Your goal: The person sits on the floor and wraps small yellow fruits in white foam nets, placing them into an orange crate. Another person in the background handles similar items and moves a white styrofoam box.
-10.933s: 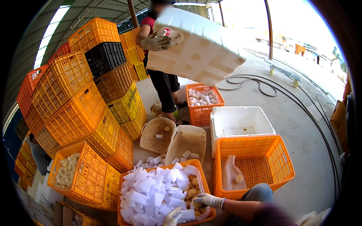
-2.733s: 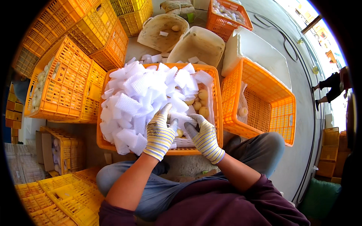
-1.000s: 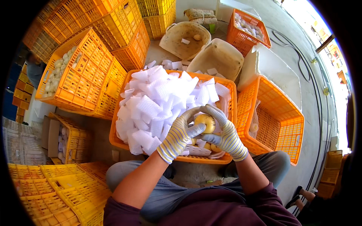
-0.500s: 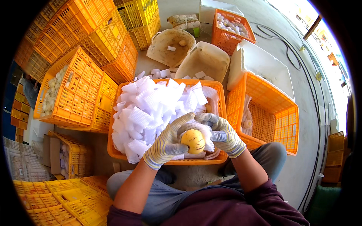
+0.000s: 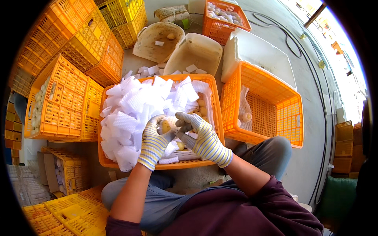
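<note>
Both my hands wear striped knit gloves and meet over the middle orange crate [image 5: 214,102]. My left hand [image 5: 153,143] cups a round yellow fruit [image 5: 166,126] that sits partly inside a white foam net sleeve. My right hand [image 5: 199,135] grips the same fruit and sleeve from the right, fingers spread over it. The crate below is heaped with white foam net sleeves [image 5: 138,104], and several bare yellow fruits [image 5: 201,108] lie along its right side.
An orange crate [image 5: 291,118] at right holds a plastic bag with a fruit. A white foam box [image 5: 256,53], two beige tubs [image 5: 193,53], a far crate of wrapped fruit [image 5: 226,13] and stacked orange and yellow crates [image 5: 71,59] surround me.
The fruit, bare and held up clear half a second ago, is now lower and partly covered by the foam sleeve. My hands have closed tighter around it.
</note>
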`<state>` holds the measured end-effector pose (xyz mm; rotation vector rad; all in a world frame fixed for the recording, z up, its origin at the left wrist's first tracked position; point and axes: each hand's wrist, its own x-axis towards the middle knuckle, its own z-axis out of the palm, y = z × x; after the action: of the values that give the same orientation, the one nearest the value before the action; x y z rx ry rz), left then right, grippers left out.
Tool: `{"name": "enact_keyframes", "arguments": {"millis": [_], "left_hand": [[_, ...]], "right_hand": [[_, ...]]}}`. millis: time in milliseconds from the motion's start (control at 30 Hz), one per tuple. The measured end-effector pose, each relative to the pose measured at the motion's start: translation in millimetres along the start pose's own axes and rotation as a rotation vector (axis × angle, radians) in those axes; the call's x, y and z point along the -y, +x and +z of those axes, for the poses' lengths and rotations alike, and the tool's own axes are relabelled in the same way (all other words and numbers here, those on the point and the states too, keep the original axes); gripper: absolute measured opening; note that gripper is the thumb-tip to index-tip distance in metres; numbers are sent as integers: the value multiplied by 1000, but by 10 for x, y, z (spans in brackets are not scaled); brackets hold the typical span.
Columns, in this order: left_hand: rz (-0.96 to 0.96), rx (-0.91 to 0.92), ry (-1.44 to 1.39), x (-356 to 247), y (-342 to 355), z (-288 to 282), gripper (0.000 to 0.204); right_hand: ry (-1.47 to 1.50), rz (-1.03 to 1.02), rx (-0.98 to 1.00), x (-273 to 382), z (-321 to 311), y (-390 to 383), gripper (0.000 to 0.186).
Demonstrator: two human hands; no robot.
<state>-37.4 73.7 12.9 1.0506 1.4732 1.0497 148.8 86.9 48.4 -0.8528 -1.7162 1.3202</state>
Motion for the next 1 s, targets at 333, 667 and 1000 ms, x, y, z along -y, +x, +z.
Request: {"name": "enact_keyframes", "arguments": {"millis": [333, 667, 1000], "left_hand": [[112, 72, -111, -234, -134, 45, 54], [-86, 11, -162, -154, 12, -85, 46], [-48, 81, -119, -222, -41, 63, 45]], "right_hand": [[-166, -11, -374, -320, -829, 259, 59], [-734, 1409, -64, -2563, -2497, -143, 57], [-1021, 17, -618, -1532, -1861, 617, 36]]}}
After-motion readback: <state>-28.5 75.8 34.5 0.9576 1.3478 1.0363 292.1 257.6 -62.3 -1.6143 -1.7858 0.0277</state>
